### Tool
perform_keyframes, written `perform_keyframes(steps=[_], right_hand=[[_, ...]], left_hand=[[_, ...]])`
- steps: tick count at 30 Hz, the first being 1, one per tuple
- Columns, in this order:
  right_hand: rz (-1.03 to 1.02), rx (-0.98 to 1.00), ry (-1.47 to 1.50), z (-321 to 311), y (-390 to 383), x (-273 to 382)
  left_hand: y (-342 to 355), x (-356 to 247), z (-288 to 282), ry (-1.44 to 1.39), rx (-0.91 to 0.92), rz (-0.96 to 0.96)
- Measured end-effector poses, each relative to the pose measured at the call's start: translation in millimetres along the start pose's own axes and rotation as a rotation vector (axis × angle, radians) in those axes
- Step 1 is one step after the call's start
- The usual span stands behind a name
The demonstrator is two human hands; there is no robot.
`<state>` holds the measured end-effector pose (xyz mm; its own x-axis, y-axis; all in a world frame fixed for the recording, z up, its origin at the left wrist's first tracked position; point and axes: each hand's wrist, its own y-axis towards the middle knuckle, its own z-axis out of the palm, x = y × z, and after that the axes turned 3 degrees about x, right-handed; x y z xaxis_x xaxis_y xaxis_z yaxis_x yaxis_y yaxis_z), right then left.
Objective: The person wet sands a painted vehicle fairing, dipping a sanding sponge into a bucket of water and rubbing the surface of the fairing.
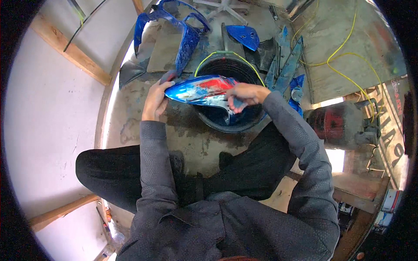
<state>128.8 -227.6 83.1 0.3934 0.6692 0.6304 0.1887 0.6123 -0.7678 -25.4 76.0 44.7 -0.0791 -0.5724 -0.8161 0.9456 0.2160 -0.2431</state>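
Seated person is holding a glossy blue, red and white fairing panel over a black tub

Nearest, the left hand is gripping the panel's left tip, fingers curled round its edge, while the right hand is pressing down on the right end with fingers clenched, possibly over a small blue pad, though that is hard to tell; the panel is lying across the tub's near rim. To do this well, I judge the left hand should be bracing firmly while the right is working in even strokes, keeping the piece over the tub. Further off, blue fairing parts are lying on the concrete floor, a yellow hose is trailing right, and at the right rim a flat pale sign with red lettering is lying beside a dark red tank
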Motion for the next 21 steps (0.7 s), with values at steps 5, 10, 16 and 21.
perform_keyframes(steps=[5, 10, 16, 21], right_hand=[[-0.031, -0.124, 0.001, -15.6, 5.2, 25.8], [-0.223, -0.201, 0.01, -3.1, 11.0, 66.3], [-0.372, -0.158, 0.024, 31.4, 21.1, 96.0], [-0.56, -0.111, -0.02, 54.9, 22.0, 91.6]], left_hand=[[7.0, 11.2, 1.4, 0.085, -0.144, 0.078], [22.7, 10.0, 2.1, 0.081, -0.169, 0.13], [32.5, 3.0, 3.6, 0.1, -0.143, 0.091], [32.8, 5.1, 0.7, 0.06, -0.144, 0.124]])
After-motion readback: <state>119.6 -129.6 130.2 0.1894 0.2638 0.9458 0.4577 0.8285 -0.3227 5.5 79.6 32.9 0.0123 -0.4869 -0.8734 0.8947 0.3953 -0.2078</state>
